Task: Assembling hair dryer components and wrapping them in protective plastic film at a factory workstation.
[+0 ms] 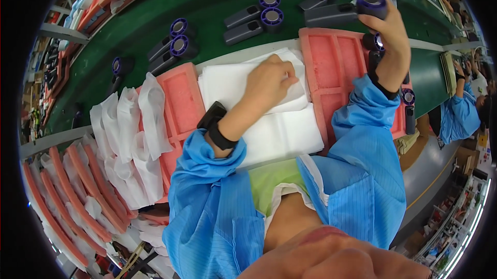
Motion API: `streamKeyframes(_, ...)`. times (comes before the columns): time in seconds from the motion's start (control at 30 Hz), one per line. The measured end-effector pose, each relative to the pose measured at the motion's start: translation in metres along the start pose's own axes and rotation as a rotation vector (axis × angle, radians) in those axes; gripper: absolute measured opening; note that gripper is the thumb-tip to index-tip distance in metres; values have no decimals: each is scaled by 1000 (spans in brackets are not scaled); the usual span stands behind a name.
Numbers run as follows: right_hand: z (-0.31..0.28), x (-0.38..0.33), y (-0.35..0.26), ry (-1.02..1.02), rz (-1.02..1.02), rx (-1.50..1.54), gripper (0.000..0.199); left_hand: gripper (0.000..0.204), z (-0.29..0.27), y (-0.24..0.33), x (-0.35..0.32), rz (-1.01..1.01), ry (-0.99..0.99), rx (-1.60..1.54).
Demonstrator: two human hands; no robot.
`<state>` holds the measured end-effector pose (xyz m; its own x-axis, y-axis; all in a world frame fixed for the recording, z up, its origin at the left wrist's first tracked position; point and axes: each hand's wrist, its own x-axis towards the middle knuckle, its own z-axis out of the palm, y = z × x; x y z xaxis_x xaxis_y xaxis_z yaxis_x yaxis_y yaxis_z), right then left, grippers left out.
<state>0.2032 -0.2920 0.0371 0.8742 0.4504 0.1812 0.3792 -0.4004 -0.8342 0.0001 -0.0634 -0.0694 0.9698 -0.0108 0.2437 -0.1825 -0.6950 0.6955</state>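
Observation:
My left hand (270,83) lies over a stack of thin white bags (282,131), its fingers curled at the top white bag (297,95). Stretched out to the far right, my right hand (389,27) is wrapped round the head of a dark grey hair-dryer-shaped device (334,16). A purple ring surrounds the round end under my fingers, and the handle points left. Below this hand, more such devices (374,43) stand partly hidden behind my wrist. Pink foam trays (339,59) with compartments flank the white stack.
On the green conveyor belt (207,9), several similar devices (243,31) lie in pairs. White-wrapped items (150,113) rest on the left foam tray (181,97). More loaded pink trays (77,191) stand at the lower left. Another person (463,113) is at the far right.

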Motion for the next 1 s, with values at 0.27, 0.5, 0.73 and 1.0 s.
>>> streamKeyframes(0.27,6,-28,-45,-294,-363,177,60,8,-63,7,14,-77,61,-506)
streamKeyframes(0.5,76,-31,-74,-349,-548,184,64,10,-86,31,4,-255,208,-813)
streamKeyframes(0.73,131,-49,-88,-209,-717,-55,71,7,-90,28,10,-113,504,-1389)
streamKeyframes(1.0,142,-57,-92,-72,-736,-44,73,17,-70,43,-1,323,703,-349)
